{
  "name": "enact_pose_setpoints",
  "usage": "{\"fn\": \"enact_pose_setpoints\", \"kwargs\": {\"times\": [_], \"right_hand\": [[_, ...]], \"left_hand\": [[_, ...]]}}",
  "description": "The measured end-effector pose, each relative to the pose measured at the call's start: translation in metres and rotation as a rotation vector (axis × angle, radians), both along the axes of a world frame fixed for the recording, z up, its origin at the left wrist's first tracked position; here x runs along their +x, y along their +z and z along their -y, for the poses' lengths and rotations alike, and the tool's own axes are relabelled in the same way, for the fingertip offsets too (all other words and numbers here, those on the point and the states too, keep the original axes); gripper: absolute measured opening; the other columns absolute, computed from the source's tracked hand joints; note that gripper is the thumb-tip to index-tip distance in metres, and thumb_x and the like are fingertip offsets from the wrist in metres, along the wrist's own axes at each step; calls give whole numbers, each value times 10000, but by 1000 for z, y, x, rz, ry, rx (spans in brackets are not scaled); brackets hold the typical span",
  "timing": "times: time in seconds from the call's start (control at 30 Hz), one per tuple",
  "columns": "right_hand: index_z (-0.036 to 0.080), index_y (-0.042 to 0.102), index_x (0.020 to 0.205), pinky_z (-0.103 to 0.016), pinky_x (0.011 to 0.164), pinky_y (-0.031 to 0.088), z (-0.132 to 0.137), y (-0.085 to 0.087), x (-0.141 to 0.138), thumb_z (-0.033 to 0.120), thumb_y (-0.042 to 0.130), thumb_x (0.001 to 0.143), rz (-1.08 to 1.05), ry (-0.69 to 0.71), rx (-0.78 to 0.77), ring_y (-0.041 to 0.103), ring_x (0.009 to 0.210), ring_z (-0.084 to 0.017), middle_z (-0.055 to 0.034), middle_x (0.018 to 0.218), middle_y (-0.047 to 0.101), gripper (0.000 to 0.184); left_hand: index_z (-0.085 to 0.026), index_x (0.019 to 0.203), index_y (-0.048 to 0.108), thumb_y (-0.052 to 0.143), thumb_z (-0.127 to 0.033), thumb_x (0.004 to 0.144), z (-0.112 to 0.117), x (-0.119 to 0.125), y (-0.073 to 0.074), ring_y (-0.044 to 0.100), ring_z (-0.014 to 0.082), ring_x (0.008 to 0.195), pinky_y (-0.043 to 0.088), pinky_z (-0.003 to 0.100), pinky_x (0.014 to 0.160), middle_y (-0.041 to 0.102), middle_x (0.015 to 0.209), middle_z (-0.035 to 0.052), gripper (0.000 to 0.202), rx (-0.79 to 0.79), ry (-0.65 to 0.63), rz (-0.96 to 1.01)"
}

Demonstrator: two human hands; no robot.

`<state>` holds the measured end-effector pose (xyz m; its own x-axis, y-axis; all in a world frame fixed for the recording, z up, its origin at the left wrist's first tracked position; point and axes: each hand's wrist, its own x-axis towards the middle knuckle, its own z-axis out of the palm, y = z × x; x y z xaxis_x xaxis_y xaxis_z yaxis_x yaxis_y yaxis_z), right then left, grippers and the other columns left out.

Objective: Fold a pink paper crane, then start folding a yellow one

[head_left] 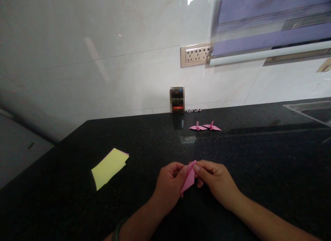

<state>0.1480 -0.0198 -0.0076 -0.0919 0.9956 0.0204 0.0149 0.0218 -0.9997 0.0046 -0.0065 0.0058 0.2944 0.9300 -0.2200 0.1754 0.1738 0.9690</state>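
Note:
A folded piece of pink paper (189, 180) is held between both hands above the dark countertop, its pointed tip up. My left hand (170, 180) is closed on its left edge, thumb lying along the near face. With thumb and fingers, my right hand (217, 179) pinches the paper near its upper tip. The fingers behind the paper are partly hidden. Beyond the hands, two pink paper cranes (198, 127) (212, 126) sit side by side on the counter, wings spread.
Yellow paper sheets (110, 168) lie to the left, a pinkish edge showing beneath. A small pixelated box (177, 100) stands against the white wall, beside a beaded strand (193, 111). Wall sockets (198, 55) are above. A sink edge (307, 104) shows at far right.

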Motion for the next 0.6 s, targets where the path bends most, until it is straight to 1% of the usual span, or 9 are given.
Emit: {"fn": "enact_pose_setpoints", "kwargs": {"times": [0.1, 0.3, 0.43, 0.6], "right_hand": [[154, 649, 805, -205, 450, 374, 0, 2, 0, 292, 516, 772, -24, -6, -29, 462, 459, -75, 8, 599, 557, 194], [153, 648, 830, -186, 429, 376, 1, 2, -3, 283, 560, 744, -174, -18, -121, 441, 420, -58, 30, 528, 547, 179], [151, 642, 840, -174, 418, 368, 1, 1, -3, 285, 571, 741, -228, -14, -129, 440, 418, -52, 38, 519, 537, 182], [141, 633, 816, -176, 411, 367, 1, -2, -4, 297, 587, 727, -236, -28, -150, 443, 414, -52, 33, 523, 544, 186]], "left_hand": [[-135, 720, 545, 475, -426, 751, 0, 0, 1, 376, 47, 337, 272, 154, 316, 491, 479, -33, 300, -3, 2, 4], [-137, 693, 552, 503, -425, 732, 1, 1, 3, 377, 43, 335, 265, 149, 313, 485, 467, -38, 295, -14, 11, 6], [-135, 687, 544, 503, -418, 733, 1, 2, 4, 374, 44, 321, 263, 147, 300, 480, 448, -40, 290, -33, 11, 19], [-137, 702, 519, 498, -438, 728, 2, 3, 3, 386, 49, 307, 282, 149, 282, 487, 459, -40, 303, -78, 7, 51]]}}
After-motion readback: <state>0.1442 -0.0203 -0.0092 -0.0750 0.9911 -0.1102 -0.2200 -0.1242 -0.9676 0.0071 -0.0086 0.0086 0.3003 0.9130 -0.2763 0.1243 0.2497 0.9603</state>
